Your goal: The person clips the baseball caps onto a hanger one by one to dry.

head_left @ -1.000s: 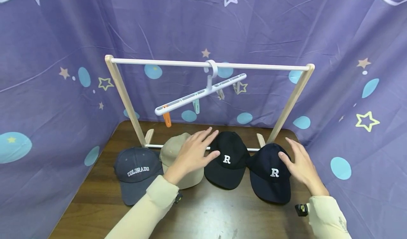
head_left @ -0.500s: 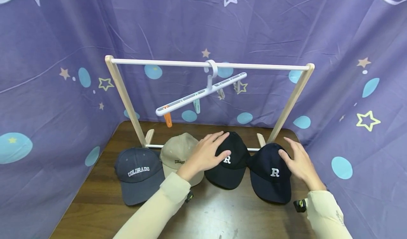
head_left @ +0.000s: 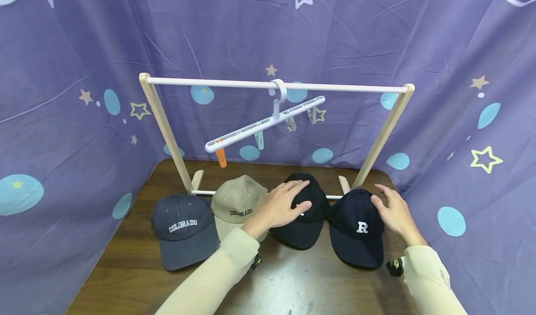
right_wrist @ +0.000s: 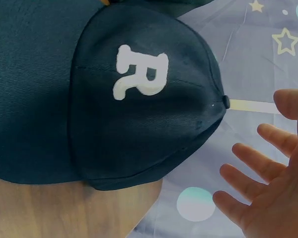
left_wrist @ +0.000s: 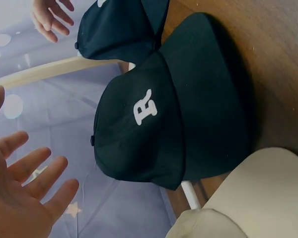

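Observation:
In the head view my left hand (head_left: 284,206) hovers over the black cap (head_left: 313,202) with the white R, its fingers spread. The left wrist view shows a gap between those fingers (left_wrist: 44,171) and that black cap (left_wrist: 134,124). My right hand (head_left: 395,215) is held just beside the navy cap (head_left: 356,226), which also bears a white R; its fingers are extended and hold nothing. In the right wrist view the navy cap (right_wrist: 144,99) lies left of the hand (right_wrist: 268,183). A beige cap (head_left: 238,198) and a dark grey Colorado cap (head_left: 184,231) complete the row.
A wooden-legged rack with a white top rail (head_left: 343,87) stands behind the caps. From it hangs a white hanger (head_left: 268,122), angled, with several clips, one an orange clip (head_left: 221,157). The brown table (head_left: 318,282) meets a purple patterned curtain (head_left: 268,36).
My left hand has moved right, from over the beige cap to over the black cap, uncovering the beige cap's lettering. My right hand has barely shifted. The caps have not moved.

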Tool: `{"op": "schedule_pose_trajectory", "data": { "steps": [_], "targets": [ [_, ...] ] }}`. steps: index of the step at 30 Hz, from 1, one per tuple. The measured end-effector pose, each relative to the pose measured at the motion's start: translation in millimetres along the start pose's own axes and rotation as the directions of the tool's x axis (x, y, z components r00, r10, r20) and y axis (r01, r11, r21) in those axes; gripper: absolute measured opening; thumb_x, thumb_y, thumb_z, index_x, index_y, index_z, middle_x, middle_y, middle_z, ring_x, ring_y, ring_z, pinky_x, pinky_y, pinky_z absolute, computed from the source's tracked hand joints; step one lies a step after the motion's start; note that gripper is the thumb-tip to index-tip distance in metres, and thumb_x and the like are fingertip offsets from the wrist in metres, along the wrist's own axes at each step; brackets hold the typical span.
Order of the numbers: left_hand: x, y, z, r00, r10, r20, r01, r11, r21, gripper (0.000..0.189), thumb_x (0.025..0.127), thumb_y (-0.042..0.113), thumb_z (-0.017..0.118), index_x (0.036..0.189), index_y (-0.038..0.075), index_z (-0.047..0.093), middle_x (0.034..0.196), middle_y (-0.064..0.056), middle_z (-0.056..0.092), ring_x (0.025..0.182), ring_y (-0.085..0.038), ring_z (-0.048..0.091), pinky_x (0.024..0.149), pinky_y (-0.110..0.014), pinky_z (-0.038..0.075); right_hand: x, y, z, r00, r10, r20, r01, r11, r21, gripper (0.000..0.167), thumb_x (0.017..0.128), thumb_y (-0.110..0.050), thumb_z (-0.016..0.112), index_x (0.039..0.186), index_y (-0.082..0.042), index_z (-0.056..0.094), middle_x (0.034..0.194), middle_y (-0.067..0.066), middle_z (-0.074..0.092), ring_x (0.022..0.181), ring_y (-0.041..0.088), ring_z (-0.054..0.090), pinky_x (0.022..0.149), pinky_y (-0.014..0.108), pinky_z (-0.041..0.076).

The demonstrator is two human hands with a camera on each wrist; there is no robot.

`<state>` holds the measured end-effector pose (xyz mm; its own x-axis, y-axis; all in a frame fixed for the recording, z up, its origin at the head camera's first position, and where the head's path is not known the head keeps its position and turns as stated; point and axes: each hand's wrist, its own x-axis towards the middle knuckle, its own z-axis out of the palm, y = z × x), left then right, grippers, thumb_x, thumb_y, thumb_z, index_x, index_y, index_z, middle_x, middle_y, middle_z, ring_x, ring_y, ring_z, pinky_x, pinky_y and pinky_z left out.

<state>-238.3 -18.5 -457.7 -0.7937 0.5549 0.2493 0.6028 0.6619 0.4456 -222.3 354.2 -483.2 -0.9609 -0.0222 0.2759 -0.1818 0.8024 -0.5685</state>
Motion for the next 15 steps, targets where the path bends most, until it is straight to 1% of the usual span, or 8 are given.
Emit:
{"op": "schedule_pose_trajectory", "data": {
  "steps": [3, 7, 10, 15],
  "targets": [
    [2.2, 2.3, 3.0, 1.000, 0.007, 0.002, -0.007, 1.000, -0.014, 0.065, 0.107, 0.056, 0.052, 0.164, 0.026, 0.042, 0.164, -0.006, 0.047, 0.148, -0.031, 0.047, 0.118, -0.053, 0.040, -0.5, 4, 2, 1.000, 0.004, -0.008, -0.004, 1.000, 0.001, 0.049, 0.110, -0.027, 0.055, 0.148, 0.003, 0.053, 0.141, 0.036, 0.055, 0.132, 0.054, 0.049, 0.106, 0.068, 0.036],
    [6.5, 4.2, 8.7, 1.000, 0.018, 0.001, -0.018, 1.000, -0.006, 0.063, 0.108, 0.055, 0.051, 0.163, 0.026, 0.043, 0.163, -0.006, 0.048, 0.147, -0.031, 0.049, 0.118, -0.052, 0.041, -1.3, 8, 6, 1.000, 0.011, -0.004, -0.011, 1.000, 0.002, 0.047, 0.110, -0.026, 0.055, 0.147, 0.004, 0.053, 0.138, 0.037, 0.057, 0.130, 0.053, 0.051, 0.105, 0.067, 0.038],
    [10.1, 5.9, 13.3, 1.000, 0.021, 0.005, -0.021, 1.000, 0.005, 0.063, 0.108, 0.055, 0.051, 0.163, 0.025, 0.044, 0.162, -0.006, 0.050, 0.145, -0.030, 0.051, 0.118, -0.050, 0.042, -0.8, 11, 9, 1.000, 0.017, 0.001, -0.017, 1.000, 0.006, 0.047, 0.110, -0.025, 0.054, 0.147, 0.005, 0.053, 0.138, 0.036, 0.057, 0.130, 0.053, 0.051, 0.105, 0.067, 0.037],
    [14.4, 10.5, 20.5, 0.999, 0.014, 0.031, -0.015, 1.000, 0.027, 0.063, 0.108, 0.056, 0.051, 0.163, 0.026, 0.044, 0.160, -0.006, 0.052, 0.144, -0.029, 0.052, 0.118, -0.047, 0.042, 2.9, 12, 12, 1.000, 0.029, 0.009, -0.029, 1.000, 0.009, 0.048, 0.110, -0.026, 0.054, 0.147, 0.005, 0.054, 0.139, 0.035, 0.057, 0.130, 0.053, 0.051, 0.106, 0.067, 0.037]
  ]
}}
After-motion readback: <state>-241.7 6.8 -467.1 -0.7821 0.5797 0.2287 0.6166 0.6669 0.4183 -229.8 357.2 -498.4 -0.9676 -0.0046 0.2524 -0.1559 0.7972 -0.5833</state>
